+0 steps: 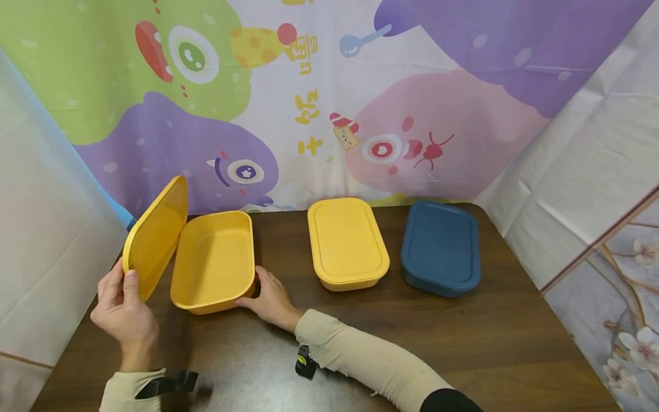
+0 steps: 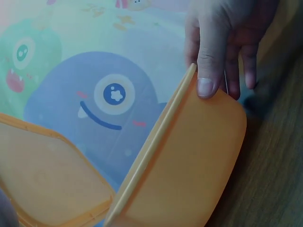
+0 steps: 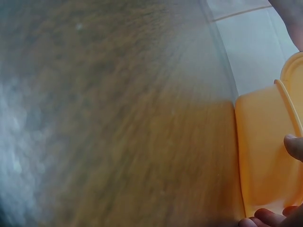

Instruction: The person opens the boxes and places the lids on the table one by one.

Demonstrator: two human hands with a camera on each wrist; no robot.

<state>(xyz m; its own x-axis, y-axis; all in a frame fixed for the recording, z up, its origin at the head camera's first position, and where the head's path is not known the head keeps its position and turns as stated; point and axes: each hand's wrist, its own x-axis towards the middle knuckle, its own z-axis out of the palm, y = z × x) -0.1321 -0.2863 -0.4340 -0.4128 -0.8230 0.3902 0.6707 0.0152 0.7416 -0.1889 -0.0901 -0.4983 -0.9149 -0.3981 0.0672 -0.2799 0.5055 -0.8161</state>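
My left hand (image 1: 126, 312) pinches the near left edge of a yellow lid (image 1: 159, 240), thumb on its inner face. The lid stands tilted up along the left side of a yellow lunch box (image 1: 216, 266), which shows bare inside. Around the box's near right corner my right hand (image 1: 273, 300) grips, its thumb on the near wall and its fingers on the right side. In the left wrist view that right hand (image 2: 225, 45) holds the box's corner. The right wrist view catches the box wall (image 3: 265, 151) between thumb and fingertips.
A second yellow lunch box (image 1: 349, 243) with its lid on stands to the right on the dark wooden table (image 1: 360, 343). Beyond it stands a lidded dark blue box (image 1: 441, 246). A cartoon-printed curtain (image 1: 319, 171) hangs behind the table's back edge.
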